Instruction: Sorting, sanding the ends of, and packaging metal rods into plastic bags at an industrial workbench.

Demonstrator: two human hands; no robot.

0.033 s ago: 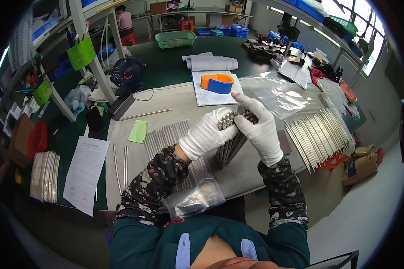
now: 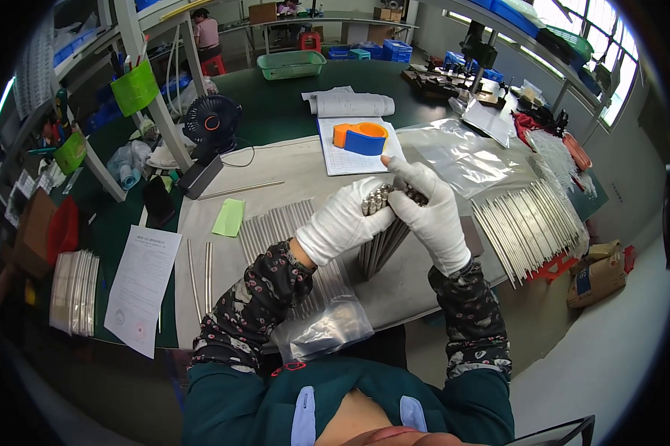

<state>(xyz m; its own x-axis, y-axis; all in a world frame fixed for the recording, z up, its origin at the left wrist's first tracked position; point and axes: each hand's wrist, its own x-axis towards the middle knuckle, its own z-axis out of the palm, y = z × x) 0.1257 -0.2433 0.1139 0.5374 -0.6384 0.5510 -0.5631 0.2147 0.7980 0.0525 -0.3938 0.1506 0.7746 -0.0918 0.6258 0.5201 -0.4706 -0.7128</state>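
Both my hands wear white gloves, with bare skin at one right fingertip. My left hand [image 2: 347,223] wraps round the upper part of a bundle of thin metal rods [image 2: 379,249], which stands roughly upright over the cloth. My right hand [image 2: 429,212] grips the same bundle from the other side, its thumb against the shiny rod tops and one finger stretched out. Beneath my left forearm lies a row of similar rods [image 2: 275,232], partly covered by a clear plastic bag [image 2: 327,331]. Another large row of rods [image 2: 528,227] rests right of my right hand.
Beyond my hands, an orange and blue tape dispenser [image 2: 361,138] sits on a paper pad [image 2: 335,162]. Clear plastic bags [image 2: 461,156] lie to its right. A small black fan [image 2: 212,123], a green note [image 2: 229,218] and a printed sheet [image 2: 143,286] are on the left.
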